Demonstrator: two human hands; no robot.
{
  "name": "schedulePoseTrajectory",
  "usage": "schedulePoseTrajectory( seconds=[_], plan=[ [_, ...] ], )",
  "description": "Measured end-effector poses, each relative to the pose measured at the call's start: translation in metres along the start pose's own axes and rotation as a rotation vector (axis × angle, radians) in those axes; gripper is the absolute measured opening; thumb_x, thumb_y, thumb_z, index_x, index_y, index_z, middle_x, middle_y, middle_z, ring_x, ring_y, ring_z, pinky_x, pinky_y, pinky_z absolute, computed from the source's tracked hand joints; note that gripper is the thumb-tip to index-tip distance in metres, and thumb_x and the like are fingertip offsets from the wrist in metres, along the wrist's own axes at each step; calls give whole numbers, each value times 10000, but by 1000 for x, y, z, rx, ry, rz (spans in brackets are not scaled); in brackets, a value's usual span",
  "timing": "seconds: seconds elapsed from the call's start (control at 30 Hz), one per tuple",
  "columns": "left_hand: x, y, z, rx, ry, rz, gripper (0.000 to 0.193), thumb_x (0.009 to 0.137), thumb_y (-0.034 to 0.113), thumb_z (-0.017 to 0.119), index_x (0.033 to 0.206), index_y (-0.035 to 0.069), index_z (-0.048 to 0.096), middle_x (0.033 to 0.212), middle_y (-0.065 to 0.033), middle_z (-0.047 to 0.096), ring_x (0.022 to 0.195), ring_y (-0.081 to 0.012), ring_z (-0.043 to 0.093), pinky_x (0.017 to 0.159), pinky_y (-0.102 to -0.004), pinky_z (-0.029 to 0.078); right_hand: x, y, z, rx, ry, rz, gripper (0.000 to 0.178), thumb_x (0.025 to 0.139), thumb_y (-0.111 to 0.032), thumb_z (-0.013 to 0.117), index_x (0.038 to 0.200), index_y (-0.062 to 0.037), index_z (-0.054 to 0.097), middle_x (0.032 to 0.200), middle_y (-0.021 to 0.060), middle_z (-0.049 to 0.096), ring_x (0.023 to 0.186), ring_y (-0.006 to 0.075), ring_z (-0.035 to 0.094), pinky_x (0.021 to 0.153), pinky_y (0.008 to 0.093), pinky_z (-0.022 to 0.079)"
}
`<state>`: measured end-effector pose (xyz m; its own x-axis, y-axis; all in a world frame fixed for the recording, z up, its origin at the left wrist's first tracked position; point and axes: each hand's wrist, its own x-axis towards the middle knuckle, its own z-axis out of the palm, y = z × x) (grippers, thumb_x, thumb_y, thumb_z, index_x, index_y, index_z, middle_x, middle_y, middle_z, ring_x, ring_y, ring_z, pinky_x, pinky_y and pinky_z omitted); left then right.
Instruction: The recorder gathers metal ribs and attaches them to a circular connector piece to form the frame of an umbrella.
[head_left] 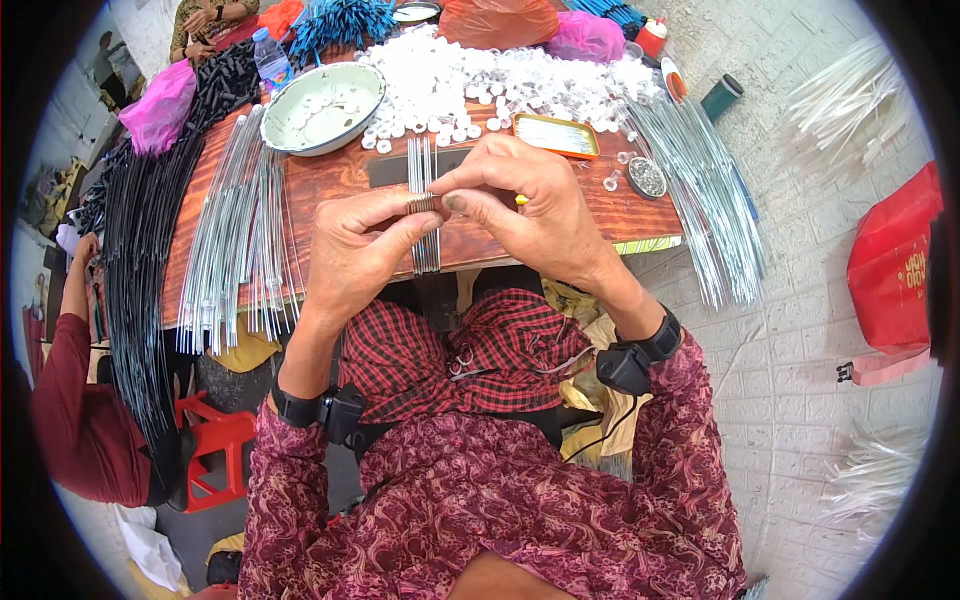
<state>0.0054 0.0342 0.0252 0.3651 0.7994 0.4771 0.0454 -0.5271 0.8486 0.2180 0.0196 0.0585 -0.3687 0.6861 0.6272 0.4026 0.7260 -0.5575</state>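
Head view — left hand (355,255) and right hand (520,205) both pinching shut on a small bundle of thin metal rods (424,215), thumbs meeting at its band; more rods (235,225) lying just left, wooden table (330,180) beneath.

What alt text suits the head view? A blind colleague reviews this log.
Both hands, left hand and right hand, pinch a small bundle of thin metal rods over a wooden table. Piles of white plastic caps, a bowl and more silver rods surround them.
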Motion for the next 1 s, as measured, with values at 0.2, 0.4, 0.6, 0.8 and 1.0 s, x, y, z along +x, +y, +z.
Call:
schedulePoseTrajectory(
  seconds=[0.2, 0.4, 0.6, 0.8, 1.0],
  plan=[
    [2, 1, 1, 46, -25, -3, 128, 863, 14, 720, 978, -4, 772, 852, -78, 755, 731, -83, 663, 616, -244, 495, 2, -5, 1, -45, 51, -34, 132, 814, -42, 738, 945, -42, 728, 808, 78, 639, 725, 219, 634, 624, 328, 489],
    [2, 2, 1, 100, -35, 43, 152, 846, 29, 726, 988, 7, 776, 808, -82, 738, 692, -79, 641, 589, -252, 477, 9, -10, -6, -200, 18, -228, 119, 796, -67, 733, 897, -45, 673, 822, 94, 630, 735, 280, 658, 608, 381, 514],
    [4, 5, -1, 106, -79, 59, 157, 850, 22, 716, 995, -8, 767, 817, -84, 736, 715, -89, 645, 611, -258, 486, 6, -11, -2, -226, 42, -258, 116, 809, -55, 706, 908, -31, 652, 835, 94, 616, 747, 287, 654, 597, 385, 512],
    [6, 8, -4, 107, -143, 85, 154, 841, 24, 719, 984, -19, 758, 818, -80, 730, 731, -96, 641, 627, -267, 488, 5, -17, -3, -319, 19, -302, 86, 807, -43, 687, 854, -22, 619, 804, 103, 587, 729, 288, 641, 591, 390, 505],
    [5, 6, -4, 130, -146, 97, 143, 853, 32, 712, 979, -10, 764, 791, -73, 726, 702, -88, 629, 602, -266, 470, 1, -20, -1, -251, 39, -215, 105, 800, -14, 666, 892, -14, 616, 826, 114, 592, 726, 304, 639, 598, 386, 511]
  ],
)
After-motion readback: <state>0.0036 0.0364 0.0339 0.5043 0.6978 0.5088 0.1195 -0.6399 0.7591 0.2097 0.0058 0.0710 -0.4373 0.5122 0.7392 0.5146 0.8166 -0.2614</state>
